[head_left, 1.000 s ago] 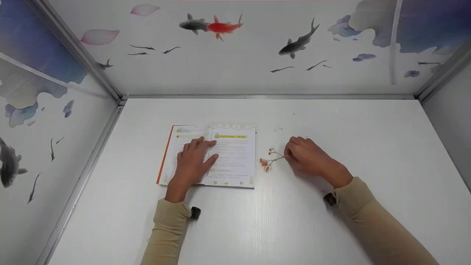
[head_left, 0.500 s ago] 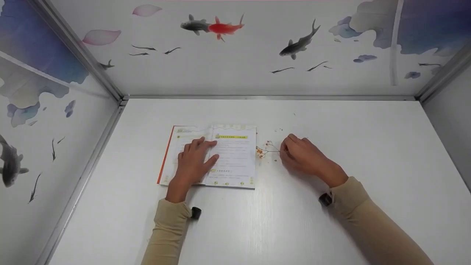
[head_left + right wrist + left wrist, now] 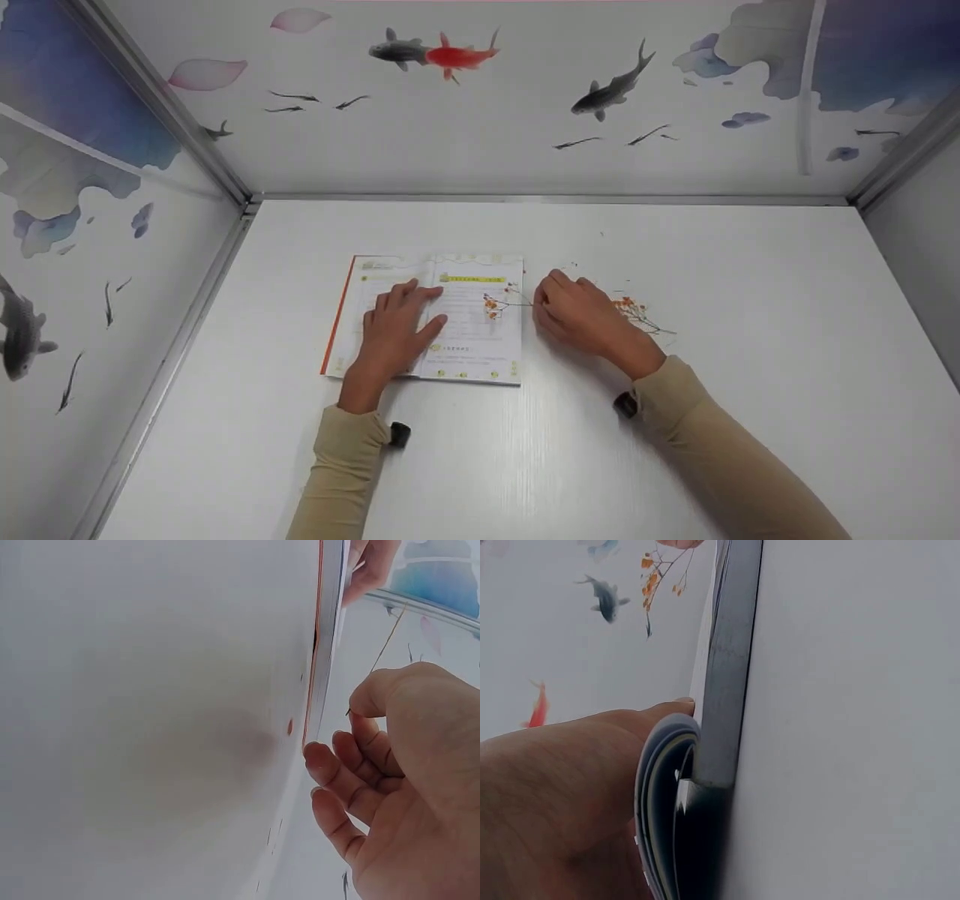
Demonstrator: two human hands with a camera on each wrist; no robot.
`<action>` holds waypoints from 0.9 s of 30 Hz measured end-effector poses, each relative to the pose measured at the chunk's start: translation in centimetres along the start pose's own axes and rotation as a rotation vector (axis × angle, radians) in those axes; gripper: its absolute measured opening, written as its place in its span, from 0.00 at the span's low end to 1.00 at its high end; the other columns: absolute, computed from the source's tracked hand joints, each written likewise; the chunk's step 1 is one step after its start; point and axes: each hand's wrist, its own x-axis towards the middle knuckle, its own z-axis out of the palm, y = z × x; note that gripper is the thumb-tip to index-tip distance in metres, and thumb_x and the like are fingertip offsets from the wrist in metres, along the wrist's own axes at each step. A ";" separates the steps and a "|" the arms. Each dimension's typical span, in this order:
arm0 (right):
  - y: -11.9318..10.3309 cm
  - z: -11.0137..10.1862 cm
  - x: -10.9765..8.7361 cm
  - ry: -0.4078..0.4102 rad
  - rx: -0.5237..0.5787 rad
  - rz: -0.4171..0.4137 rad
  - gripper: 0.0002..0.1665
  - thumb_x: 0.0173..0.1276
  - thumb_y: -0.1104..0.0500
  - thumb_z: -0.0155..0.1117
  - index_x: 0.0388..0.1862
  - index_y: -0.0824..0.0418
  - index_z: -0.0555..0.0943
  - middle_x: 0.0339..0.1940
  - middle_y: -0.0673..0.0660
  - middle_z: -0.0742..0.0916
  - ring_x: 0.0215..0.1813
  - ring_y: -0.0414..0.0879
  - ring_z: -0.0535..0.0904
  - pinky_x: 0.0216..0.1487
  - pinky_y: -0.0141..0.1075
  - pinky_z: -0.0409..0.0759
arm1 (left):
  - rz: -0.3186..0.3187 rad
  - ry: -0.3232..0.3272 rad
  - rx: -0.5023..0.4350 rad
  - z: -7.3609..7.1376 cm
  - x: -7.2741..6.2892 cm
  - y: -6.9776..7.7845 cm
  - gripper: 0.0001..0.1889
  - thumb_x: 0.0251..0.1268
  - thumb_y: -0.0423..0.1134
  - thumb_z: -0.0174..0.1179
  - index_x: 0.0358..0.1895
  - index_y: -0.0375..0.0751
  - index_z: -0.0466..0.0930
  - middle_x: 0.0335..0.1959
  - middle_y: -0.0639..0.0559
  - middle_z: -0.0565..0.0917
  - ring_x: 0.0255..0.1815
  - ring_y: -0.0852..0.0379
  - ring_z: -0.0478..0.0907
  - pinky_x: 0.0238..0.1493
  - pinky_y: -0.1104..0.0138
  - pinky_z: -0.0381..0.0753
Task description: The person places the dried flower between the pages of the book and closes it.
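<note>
Head view: the sprig (image 3: 490, 304) has moved over the right side of the open book (image 3: 472, 330) — the work now seems centred there; the left hand (image 3: 394, 319) lies spread across it. Left wrist: orange blossoms (image 3: 653, 577). Right wrist: right hand (image 3: 424, 772) pinches the stem (image 3: 389, 639).

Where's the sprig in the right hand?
In the head view, the held sprig reaches left from the right hand, its orange blossoms over the right page of the open book.

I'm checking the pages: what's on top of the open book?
The left hand rests on the book; a flower sprig overhangs its right side. Whatever the hand covers is hidden.
</note>
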 end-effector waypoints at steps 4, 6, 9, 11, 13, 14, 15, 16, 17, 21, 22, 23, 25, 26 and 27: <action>-0.9 0.5 0.7 0.000 0.013 -0.007 0.08 0.84 0.59 0.56 0.47 0.61 0.81 0.42 0.55 0.83 0.42 0.48 0.79 0.47 0.48 0.80 | -0.007 -0.011 0.005 0.1 -0.1 0.0 0.28 0.82 0.59 0.59 0.79 0.60 0.73 0.86 0.46 0.64 0.82 0.38 0.63 0.72 0.37 0.66; -1.3 0.7 1.0 -0.007 0.025 -0.001 0.09 0.84 0.58 0.55 0.47 0.60 0.81 0.42 0.55 0.83 0.41 0.48 0.78 0.47 0.47 0.79 | -0.014 -0.019 0.003 0.1 -0.1 0.0 0.29 0.82 0.59 0.59 0.80 0.61 0.72 0.86 0.46 0.63 0.82 0.38 0.62 0.73 0.37 0.65; -2.0 1.0 1.6 -0.023 0.060 0.024 0.09 0.85 0.57 0.55 0.47 0.59 0.81 0.43 0.54 0.83 0.41 0.47 0.77 0.47 0.46 0.78 | -0.017 -0.023 -0.003 0.1 -0.1 -0.1 0.29 0.82 0.60 0.59 0.80 0.61 0.71 0.87 0.46 0.62 0.83 0.38 0.61 0.74 0.37 0.64; -2.3 1.2 1.9 -0.027 0.087 0.039 0.10 0.85 0.56 0.55 0.47 0.58 0.82 0.43 0.54 0.83 0.39 0.46 0.77 0.46 0.45 0.76 | -0.015 -0.025 -0.006 0.2 0.0 -0.1 0.29 0.82 0.60 0.59 0.80 0.61 0.71 0.87 0.46 0.62 0.83 0.38 0.60 0.74 0.37 0.64; -2.6 1.4 2.2 -0.025 0.103 0.046 0.10 0.84 0.56 0.56 0.46 0.58 0.82 0.43 0.54 0.83 0.37 0.46 0.76 0.44 0.43 0.75 | -0.009 -0.024 -0.007 0.1 0.0 -0.2 0.29 0.82 0.61 0.59 0.80 0.61 0.71 0.87 0.46 0.62 0.83 0.38 0.60 0.74 0.37 0.63; -2.7 1.4 2.3 -0.021 0.108 0.049 0.09 0.84 0.56 0.56 0.46 0.59 0.82 0.42 0.54 0.83 0.36 0.46 0.75 0.43 0.43 0.75 | -0.006 -0.024 -0.007 0.1 0.0 -0.2 0.30 0.82 0.61 0.59 0.81 0.61 0.71 0.87 0.46 0.62 0.83 0.38 0.60 0.74 0.37 0.64; -2.8 1.5 2.5 -0.014 0.113 0.052 0.09 0.84 0.57 0.57 0.46 0.59 0.82 0.41 0.54 0.83 0.35 0.46 0.75 0.42 0.42 0.74 | -0.004 -0.024 -0.008 0.1 0.0 -0.3 0.30 0.81 0.62 0.59 0.81 0.61 0.70 0.86 0.45 0.62 0.83 0.38 0.60 0.74 0.37 0.64; -2.9 1.6 2.6 -0.010 0.117 0.054 0.09 0.83 0.57 0.57 0.45 0.59 0.82 0.41 0.54 0.83 0.34 0.46 0.75 0.42 0.41 0.74 | -0.002 -0.025 -0.008 0.1 0.0 -0.3 0.31 0.81 0.62 0.60 0.81 0.61 0.70 0.86 0.45 0.62 0.83 0.38 0.60 0.74 0.37 0.63; -3.0 1.7 2.7 -0.004 0.119 0.054 0.09 0.83 0.57 0.57 0.45 0.59 0.82 0.40 0.54 0.82 0.33 0.46 0.74 0.41 0.41 0.74 | 0.001 -0.026 -0.009 0.0 0.0 -0.3 0.32 0.80 0.63 0.60 0.81 0.61 0.70 0.86 0.45 0.62 0.82 0.38 0.61 0.74 0.37 0.63; -3.3 2.1 3.0 0.007 0.126 0.068 0.08 0.82 0.58 0.59 0.44 0.59 0.82 0.37 0.53 0.81 0.31 0.45 0.73 0.37 0.39 0.73 | 0.006 -0.033 -0.011 -0.1 0.0 -0.4 0.39 0.72 0.69 0.65 0.81 0.61 0.69 0.87 0.44 0.61 0.82 0.38 0.61 0.73 0.36 0.63; -3.3 2.2 3.0 0.007 0.127 0.074 0.07 0.82 0.58 0.59 0.44 0.59 0.82 0.37 0.53 0.81 0.31 0.44 0.73 0.36 0.39 0.73 | 0.006 -0.035 -0.012 -0.1 0.0 -0.3 0.41 0.69 0.71 0.67 0.81 0.62 0.68 0.87 0.45 0.61 0.81 0.38 0.61 0.73 0.36 0.63; -3.3 2.3 3.1 0.005 0.129 0.081 0.07 0.82 0.58 0.59 0.44 0.59 0.81 0.37 0.53 0.81 0.31 0.44 0.73 0.36 0.39 0.73 | 0.007 -0.036 -0.012 -0.2 -0.1 -0.3 0.43 0.67 0.72 0.68 0.81 0.62 0.68 0.87 0.45 0.61 0.81 0.38 0.61 0.72 0.36 0.63; -3.4 2.4 3.1 0.009 0.135 0.096 0.07 0.82 0.58 0.59 0.43 0.59 0.81 0.37 0.53 0.81 0.31 0.44 0.73 0.35 0.38 0.73 | 0.009 -0.036 -0.012 -0.2 -0.1 -0.3 0.46 0.63 0.73 0.70 0.81 0.62 0.68 0.87 0.45 0.61 0.81 0.38 0.61 0.72 0.36 0.64; -3.4 2.5 3.1 0.011 0.140 0.104 0.07 0.81 0.59 0.59 0.43 0.59 0.82 0.37 0.54 0.81 0.31 0.45 0.74 0.34 0.38 0.73 | 0.010 -0.034 -0.012 -0.2 -0.1 -0.3 0.47 0.62 0.74 0.71 0.81 0.62 0.68 0.87 0.45 0.61 0.81 0.38 0.62 0.71 0.36 0.65; -3.4 2.5 3.1 0.010 0.148 0.114 0.07 0.81 0.59 0.59 0.43 0.59 0.82 0.37 0.54 0.81 0.32 0.45 0.74 0.34 0.38 0.73 | 0.011 -0.032 -0.013 -0.2 -0.1 -0.3 0.47 0.61 0.74 0.71 0.81 0.62 0.68 0.87 0.45 0.61 0.81 0.38 0.62 0.71 0.37 0.65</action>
